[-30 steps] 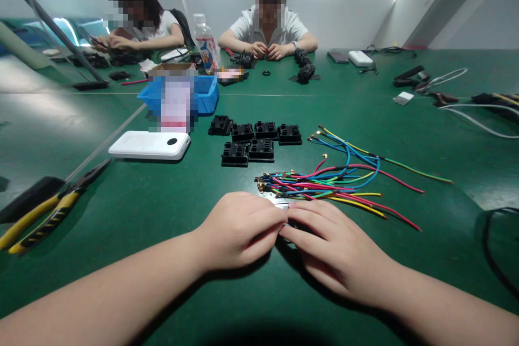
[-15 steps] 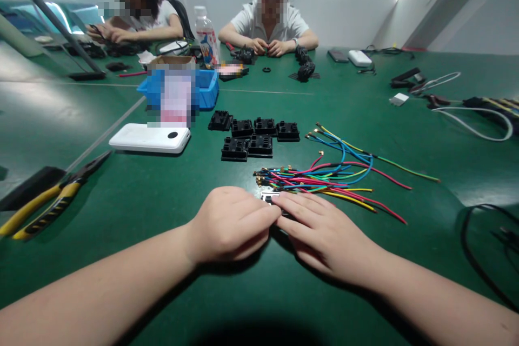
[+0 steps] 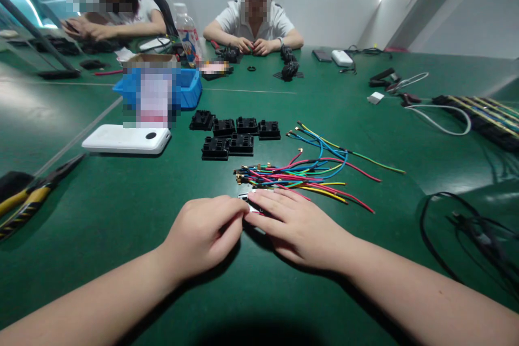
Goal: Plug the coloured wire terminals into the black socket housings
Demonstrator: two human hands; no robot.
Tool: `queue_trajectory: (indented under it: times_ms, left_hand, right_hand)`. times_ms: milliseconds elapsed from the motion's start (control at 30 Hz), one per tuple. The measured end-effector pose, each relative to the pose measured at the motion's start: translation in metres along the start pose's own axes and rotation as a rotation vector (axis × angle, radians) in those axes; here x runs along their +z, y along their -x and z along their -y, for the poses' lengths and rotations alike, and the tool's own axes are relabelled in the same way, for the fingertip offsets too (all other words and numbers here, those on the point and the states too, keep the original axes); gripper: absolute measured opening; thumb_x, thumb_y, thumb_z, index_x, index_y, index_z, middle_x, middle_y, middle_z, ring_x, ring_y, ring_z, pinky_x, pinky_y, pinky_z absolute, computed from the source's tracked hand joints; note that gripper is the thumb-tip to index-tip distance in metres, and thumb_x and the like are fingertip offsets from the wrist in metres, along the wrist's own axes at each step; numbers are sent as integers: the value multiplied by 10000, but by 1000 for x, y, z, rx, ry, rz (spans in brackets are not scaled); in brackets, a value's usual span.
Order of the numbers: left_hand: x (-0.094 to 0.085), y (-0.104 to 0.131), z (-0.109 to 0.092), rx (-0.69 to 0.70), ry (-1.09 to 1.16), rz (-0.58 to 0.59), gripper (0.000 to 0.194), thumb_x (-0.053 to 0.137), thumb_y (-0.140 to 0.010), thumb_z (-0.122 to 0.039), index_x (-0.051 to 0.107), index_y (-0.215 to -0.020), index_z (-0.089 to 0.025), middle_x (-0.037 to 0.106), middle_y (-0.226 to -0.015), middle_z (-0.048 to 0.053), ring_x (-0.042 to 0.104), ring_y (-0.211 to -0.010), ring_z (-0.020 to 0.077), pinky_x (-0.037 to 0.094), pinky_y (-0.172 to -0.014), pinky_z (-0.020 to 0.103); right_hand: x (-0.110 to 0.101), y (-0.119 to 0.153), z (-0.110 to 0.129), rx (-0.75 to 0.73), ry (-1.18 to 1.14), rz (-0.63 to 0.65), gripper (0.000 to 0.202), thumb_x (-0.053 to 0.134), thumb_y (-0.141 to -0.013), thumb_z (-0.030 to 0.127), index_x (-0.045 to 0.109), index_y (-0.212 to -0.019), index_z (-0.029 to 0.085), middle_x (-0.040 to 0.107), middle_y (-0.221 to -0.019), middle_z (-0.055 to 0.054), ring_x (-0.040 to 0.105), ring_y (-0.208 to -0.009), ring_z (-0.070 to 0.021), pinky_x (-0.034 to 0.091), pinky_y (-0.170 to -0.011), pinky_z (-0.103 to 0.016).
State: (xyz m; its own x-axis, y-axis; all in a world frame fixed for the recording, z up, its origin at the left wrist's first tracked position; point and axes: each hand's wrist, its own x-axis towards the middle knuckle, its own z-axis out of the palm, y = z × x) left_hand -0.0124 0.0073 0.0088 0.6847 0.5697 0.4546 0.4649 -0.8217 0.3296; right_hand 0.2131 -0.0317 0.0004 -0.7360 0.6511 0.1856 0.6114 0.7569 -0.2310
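Observation:
My left hand (image 3: pixel 206 233) is closed in a pinch, its fingertips at the left end of a small black-and-white part (image 3: pixel 253 208). My right hand (image 3: pixel 302 227) holds the same part from the right, with its fingers pressed together over the top. Both hands rest low over the table and cover most of the part, so its exact kind is hidden. Just beyond my fingers lies a loose bundle of coloured wires (image 3: pixel 279 175) with brass-coloured terminals at their left ends. Several black plastic housings (image 3: pixel 241 144) sit in a cluster behind, to the left of the wires.
Left of the housings are a white power bank (image 3: pixel 125 139) and a blue bin (image 3: pixel 190 89). Yellow-and-black pliers (image 3: pixel 38 194) lie at the left edge. A black cable (image 3: pixel 425 227) coils on the right. Two people sit across the green table (image 3: pixel 344 111).
The whole view has shifted, so the table and things on it appear farther left. My left thumb and fingers have changed their pose slightly at the part; my right hand stays over it.

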Motion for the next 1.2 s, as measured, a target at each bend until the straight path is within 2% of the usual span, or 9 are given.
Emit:
queue_trajectory:
  times_ms: [167, 400, 600, 767, 867, 967, 1033, 1133, 1200]
  left_hand:
    - [2, 2, 3, 160, -72, -17, 150, 479, -898, -153, 591, -996, -164, 716, -821, 47, 637, -673, 159, 451, -616, 275]
    - [-3, 6, 9, 373, -128, -14, 264, 488, -881, -120, 562, -1133, -93, 742, -912, 85, 624, -663, 176, 421, -582, 313]
    - [-5, 4, 3, 389, -169, -21, 265, 505, -877, -119, 569, -1131, -77, 742, -925, 85, 617, -651, 174, 423, -557, 325]
    - [-1, 5, 0, 318, -222, 50, 244, 467, -907, -171, 572, -1120, -114, 704, -803, 56, 572, -590, 185, 429, -513, 322]
    - [5, 5, 2, 285, -172, 46, 275, 468, -906, -172, 553, -1164, -131, 694, -901, 75, 601, -695, 206, 463, -573, 327]
    - [8, 3, 3, 200, -94, 28, 328, 527, -888, -177, 530, -1214, -146, 661, -1083, 102, 606, -860, 222, 493, -724, 350]
    - [8, 1, 3, 118, -66, 49, 327, 561, -880, -212, 538, -1201, -156, 632, -1144, 109, 588, -950, 241, 484, -815, 388]
    - [8, -1, 2, 67, -3, 120, 295, 556, -890, -250, 555, -1175, -176, 617, -1167, 95, 566, -1014, 252, 466, -859, 417]
    - [8, -1, 2, 72, 37, 150, 250, 528, -906, -236, 570, -1148, -186, 619, -1155, 82, 565, -1000, 240, 466, -848, 410]
  right_hand:
    - [4, 2, -1, -61, -28, -91, 509, 509, -869, 202, 446, -1362, 96, 442, -1458, -209, 371, -1380, -276, 373, -1103, -453]
    - [4, 1, 1, -15, 2, -92, 432, 475, -890, 207, 494, -1297, 64, 474, -1442, -184, 408, -1359, -258, 376, -1112, -439]
    - [-1, 1, 5, 9, 97, -40, 423, 422, -933, 226, 495, -1321, 77, 470, -1457, -142, 417, -1347, -256, 366, -1090, -437]
    - [0, 0, 9, 29, 82, -30, 442, 408, -931, 235, 481, -1337, 76, 452, -1472, -133, 407, -1351, -253, 360, -1081, -432]
    - [-1, 1, 9, 51, 29, -97, 411, 421, -919, 245, 517, -1293, 104, 506, -1431, -119, 455, -1312, -250, 387, -1057, -447]
    - [-5, 4, -7, 123, 4, -285, 385, 452, -899, 197, 527, -1270, 127, 549, -1383, -137, 486, -1285, -240, 423, -1034, -437]
    - [-8, 8, -28, 237, 79, -328, 383, 461, -894, 174, 528, -1270, 141, 528, -1401, -142, 460, -1312, -233, 402, -1064, -447]
    - [-13, 15, -63, 371, 153, -124, 479, 530, -902, 339, 488, -1343, 157, 472, -1453, -135, 405, -1360, -263, 367, -1093, -493]
    - [-14, 19, -80, 358, 154, -44, 570, 571, -880, 453, 478, -1367, 171, 502, -1433, -122, 444, -1335, -262, 394, -1080, -483]
